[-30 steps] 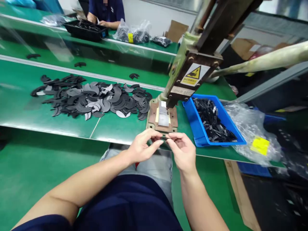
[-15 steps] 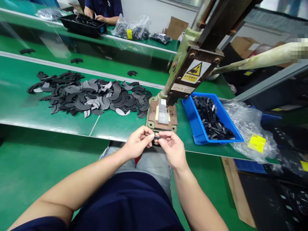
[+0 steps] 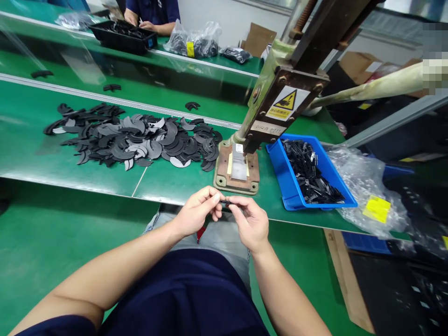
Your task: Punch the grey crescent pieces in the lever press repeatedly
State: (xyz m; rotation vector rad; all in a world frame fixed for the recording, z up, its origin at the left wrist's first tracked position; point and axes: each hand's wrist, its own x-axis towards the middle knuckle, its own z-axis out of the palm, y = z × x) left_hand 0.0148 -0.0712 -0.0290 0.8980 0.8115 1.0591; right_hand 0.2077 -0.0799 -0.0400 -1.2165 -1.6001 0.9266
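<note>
Between my fingertips is a small black part (image 3: 226,202), mostly covered by the fingers, so its exact kind does not show. My left hand (image 3: 199,210) pinches its left end, and my right hand (image 3: 251,221) pinches the right end. Both hands are just in front of the table's near edge, over my lap. Right beyond them stands a hand press (image 3: 285,100) with a warning sticker; a pale metal block (image 3: 239,169) sits on its base plate (image 3: 220,181).
Left of the press, curved black and grey pieces (image 3: 140,140) lie heaped on the green table (image 3: 101,179). A blue bin (image 3: 317,205) of thin black parts stands right, beside a plastic bag (image 3: 364,186). Across the bench, a person's hands (image 3: 149,25) work at a black tray (image 3: 122,44).
The small black part has turned slightly between my fingertips, and my fingers have shifted on it. The camera view has moved a little; the press and bin stay in place.
</note>
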